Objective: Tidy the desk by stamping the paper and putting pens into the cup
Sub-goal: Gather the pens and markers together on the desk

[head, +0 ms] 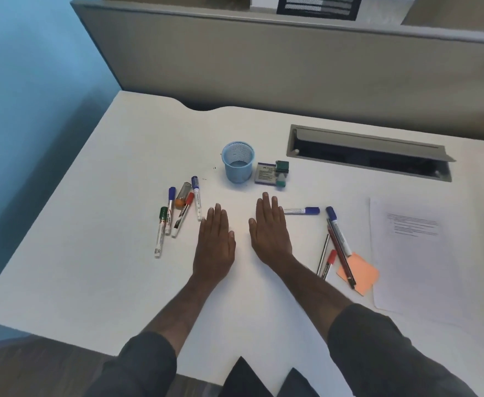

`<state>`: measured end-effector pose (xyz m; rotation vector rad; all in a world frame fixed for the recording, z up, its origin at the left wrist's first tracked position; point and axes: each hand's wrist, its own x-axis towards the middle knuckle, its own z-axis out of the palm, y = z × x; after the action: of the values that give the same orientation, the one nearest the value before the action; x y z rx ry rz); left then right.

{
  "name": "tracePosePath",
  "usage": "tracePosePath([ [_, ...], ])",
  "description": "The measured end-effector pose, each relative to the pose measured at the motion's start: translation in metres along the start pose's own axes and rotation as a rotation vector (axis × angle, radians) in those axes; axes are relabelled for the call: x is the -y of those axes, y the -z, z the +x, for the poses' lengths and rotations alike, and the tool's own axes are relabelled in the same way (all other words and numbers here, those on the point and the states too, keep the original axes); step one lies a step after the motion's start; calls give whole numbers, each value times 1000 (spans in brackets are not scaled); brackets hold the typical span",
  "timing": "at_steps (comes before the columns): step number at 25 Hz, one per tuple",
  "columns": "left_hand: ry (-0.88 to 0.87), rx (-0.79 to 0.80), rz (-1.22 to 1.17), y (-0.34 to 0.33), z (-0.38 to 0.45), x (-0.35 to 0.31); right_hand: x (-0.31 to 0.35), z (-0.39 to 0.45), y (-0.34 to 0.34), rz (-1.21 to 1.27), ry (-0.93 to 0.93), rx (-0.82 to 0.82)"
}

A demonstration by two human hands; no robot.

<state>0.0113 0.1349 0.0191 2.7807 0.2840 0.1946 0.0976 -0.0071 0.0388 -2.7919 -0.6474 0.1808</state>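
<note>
My sleeves: dark grey, pushed up my forearms, closest to me at the near edge of the desk (63, 267).
My left hand (215, 242): lying flat on the white top, palm down, fingers straight and together, holding nothing.
Far left of my left hand: a green-capped marker (160, 230), outermost of the cluster, lying loose.
Next to it: a blue-capped marker (169, 209) and a red-capped marker (183, 214), side by side, with an orange-tipped highlighter (183, 193) just beyond them.
Just beside my left fingertips: another blue-capped marker (197, 197), its lower end near my little finger; whether it touches, I cannot tell.
Beyond and between my hands: the blue mesh cup (237, 161), upright, nothing showing above its rim.
Just right of the cup: a purple ink pad (266, 173) with the green stamp (281, 172) against its right edge.
My right hand (270, 227): also flat, palm down, fingers straight, holding nothing.
Just right of my right fingertips: a blue-capped marker lying crosswise (302, 210).
Further right of that hand: a long blue-capped marker (338, 230), a dark red pencil (341, 253), a slim dark pen (323, 255) and a short red-capped marker (329, 265), bunched together.
Under the pencil's end: an orange sticky note (362, 275).
Far right: the printed paper (412, 253), flat, well apart from my hands.
</note>
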Motion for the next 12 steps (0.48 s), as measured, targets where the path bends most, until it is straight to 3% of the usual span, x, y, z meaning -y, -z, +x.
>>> tracePosePath([
  [12,-140,98,41,-37,-2,-75,-99,-59,9,-104,-245,-48],
])
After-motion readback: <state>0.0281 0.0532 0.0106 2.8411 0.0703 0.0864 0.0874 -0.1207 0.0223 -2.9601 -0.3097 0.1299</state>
